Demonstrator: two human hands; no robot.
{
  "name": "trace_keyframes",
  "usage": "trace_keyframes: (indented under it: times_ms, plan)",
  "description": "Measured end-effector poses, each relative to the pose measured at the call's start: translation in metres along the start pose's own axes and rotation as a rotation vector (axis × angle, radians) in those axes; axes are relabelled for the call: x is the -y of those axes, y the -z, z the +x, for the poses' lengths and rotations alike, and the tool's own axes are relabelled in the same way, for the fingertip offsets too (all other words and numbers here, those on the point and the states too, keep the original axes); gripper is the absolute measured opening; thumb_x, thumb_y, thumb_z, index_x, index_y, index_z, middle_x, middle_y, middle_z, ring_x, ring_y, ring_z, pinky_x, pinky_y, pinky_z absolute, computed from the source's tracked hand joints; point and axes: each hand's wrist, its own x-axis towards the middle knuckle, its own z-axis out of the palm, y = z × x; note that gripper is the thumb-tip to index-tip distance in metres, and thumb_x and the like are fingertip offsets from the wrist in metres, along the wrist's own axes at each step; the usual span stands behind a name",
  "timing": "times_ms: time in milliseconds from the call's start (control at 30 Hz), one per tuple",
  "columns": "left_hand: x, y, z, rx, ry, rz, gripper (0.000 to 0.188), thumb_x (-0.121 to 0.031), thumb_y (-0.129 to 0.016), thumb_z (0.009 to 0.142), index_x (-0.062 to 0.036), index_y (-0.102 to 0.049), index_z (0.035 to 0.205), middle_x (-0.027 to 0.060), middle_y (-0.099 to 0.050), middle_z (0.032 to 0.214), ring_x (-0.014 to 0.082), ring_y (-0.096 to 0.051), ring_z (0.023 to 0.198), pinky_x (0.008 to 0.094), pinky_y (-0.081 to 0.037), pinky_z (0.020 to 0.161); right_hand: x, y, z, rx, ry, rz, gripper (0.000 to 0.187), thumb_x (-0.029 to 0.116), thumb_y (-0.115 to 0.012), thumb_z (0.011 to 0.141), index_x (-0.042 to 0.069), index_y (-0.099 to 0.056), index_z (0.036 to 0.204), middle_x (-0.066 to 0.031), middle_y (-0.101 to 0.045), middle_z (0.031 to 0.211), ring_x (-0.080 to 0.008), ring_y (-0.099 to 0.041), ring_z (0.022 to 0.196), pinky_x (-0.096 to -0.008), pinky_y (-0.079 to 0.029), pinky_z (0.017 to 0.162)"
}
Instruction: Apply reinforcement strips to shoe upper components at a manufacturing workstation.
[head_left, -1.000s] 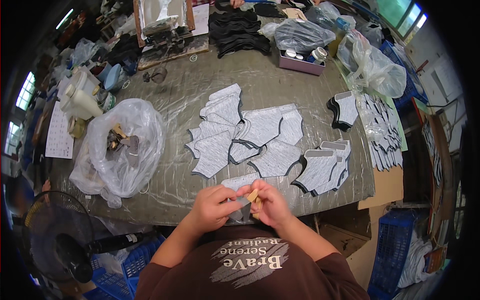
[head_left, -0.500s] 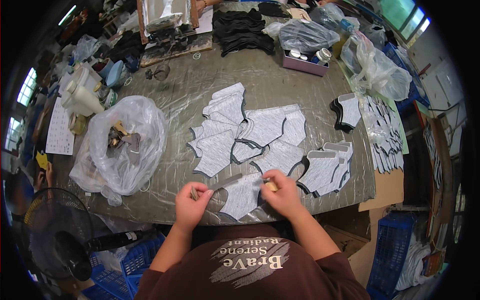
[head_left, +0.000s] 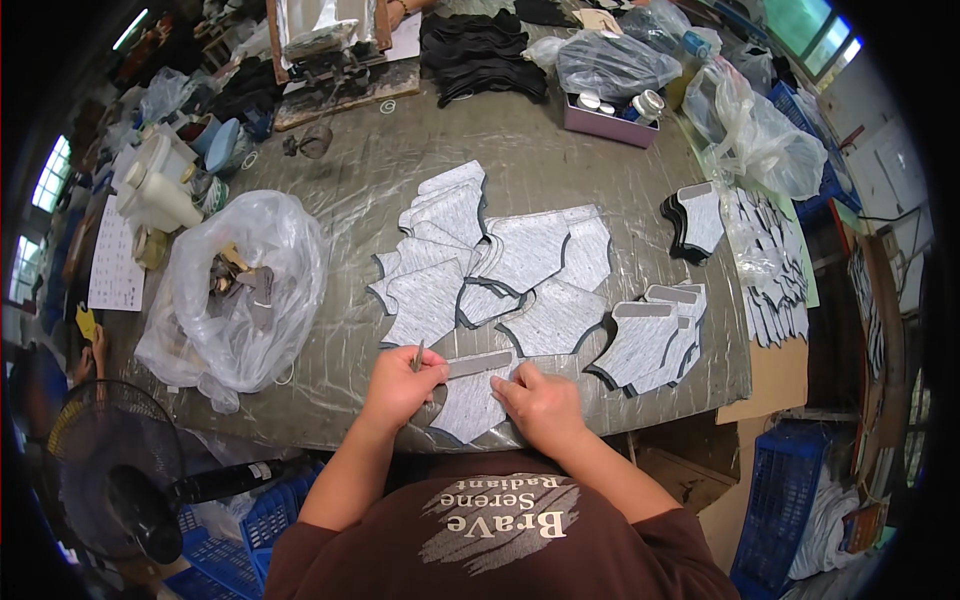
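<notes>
A heathered grey fabric piece (head_left: 468, 410) with a dark edge lies in front of me at the table's near edge. A flat grey strip (head_left: 482, 364) rests along its upper edge. My left hand (head_left: 402, 385) is closed, with the thumb and a finger at the strip's left end; a small bundle of similar strips (head_left: 418, 357) sticks up between its fingers. My right hand (head_left: 542, 402) is closed at the fabric piece's right side, its thumb touching the surface. Whatever its curled fingers hold is hidden. Beyond lie overlapping stacks of matching grey pieces (head_left: 525, 250).
Pieces with strips on them (head_left: 645, 345) lie at the right, with another stack (head_left: 700, 220) farther off. An open plastic bag (head_left: 300, 235) of scraps stands left. At the back are a purple box (head_left: 610, 126) of jars and black pieces (head_left: 480, 55). A fan (head_left: 115, 470) stands lower left.
The strip has come down from a tilted position onto the fabric piece's upper edge. My right hand has moved slightly down and left; the yellowish thing at its fingers no longer shows.
</notes>
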Motion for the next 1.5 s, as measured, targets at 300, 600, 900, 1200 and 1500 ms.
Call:
trace_keyframes:
  times_ms: [300,600,900,1200,1500]
  plan:
    - [0.000,-0.001,0.002,-0.004,0.001,0.014,0.007,-0.001,-0.065,0.074,0.0025,-0.062,0.080,0.0046,-0.061,0.065,0.0061,-0.049,0.046,0.0196,-0.037,0.043,0.000,0.001,0.001,-0.003,-0.017,0.021,0.014,0.017,-0.070,0.073,0.014,-0.067,0.086,-0.0032,-0.058,0.085,-0.0205,-0.057,0.053,-0.0320,-0.045,0.047]
    - [0.003,-0.001,0.004,-0.053,-0.096,0.211,0.006,-0.005,-0.066,0.074,0.0004,-0.063,0.074,0.0017,-0.060,0.061,0.0072,-0.051,0.048,0.0222,-0.039,0.045,0.001,0.001,0.000,0.017,-0.023,0.004,0.013,0.017,-0.069,0.073,0.014,-0.066,0.086,-0.0018,-0.063,0.099,-0.0212,-0.059,0.055,-0.0320,-0.047,0.049]
    - [-0.006,-0.010,0.002,-0.176,-0.361,0.707,0.016,-0.012,-0.065,0.073,0.0033,-0.060,0.071,0.0167,-0.058,0.061,0.0219,-0.054,0.050,0.0347,-0.044,0.053,0.001,0.003,0.001,0.022,-0.035,0.007,0.013,0.016,-0.069,0.073,0.014,-0.066,0.085,-0.0017,-0.063,0.098,-0.0211,-0.060,0.055,-0.0320,-0.047,0.050]
    - [-0.001,-0.014,-0.009,0.120,-0.042,-0.065,0.010,-0.008,-0.063,0.077,0.0005,-0.057,0.079,0.0122,-0.059,0.071,0.0276,-0.057,0.067,0.0341,-0.046,0.064,-0.007,0.015,-0.002,-0.269,-0.455,0.531,0.025,0.005,-0.070,0.074,0.004,-0.063,0.098,-0.0043,-0.057,0.083,-0.0104,-0.054,0.064,-0.0223,-0.043,0.059]
    - [-0.038,0.022,0.057,-0.142,-0.681,0.787,0.039,-0.013,-0.067,0.077,-0.0035,-0.058,0.114,0.0247,-0.041,0.133,0.0375,-0.053,0.110,0.0378,-0.044,0.091,-0.117,0.112,-0.022,-0.509,-0.698,0.191,0.027,0.002,-0.056,0.084,0.000,-0.059,0.111,-0.0034,-0.055,0.090,-0.0108,-0.051,0.080,-0.0220,-0.041,0.066]
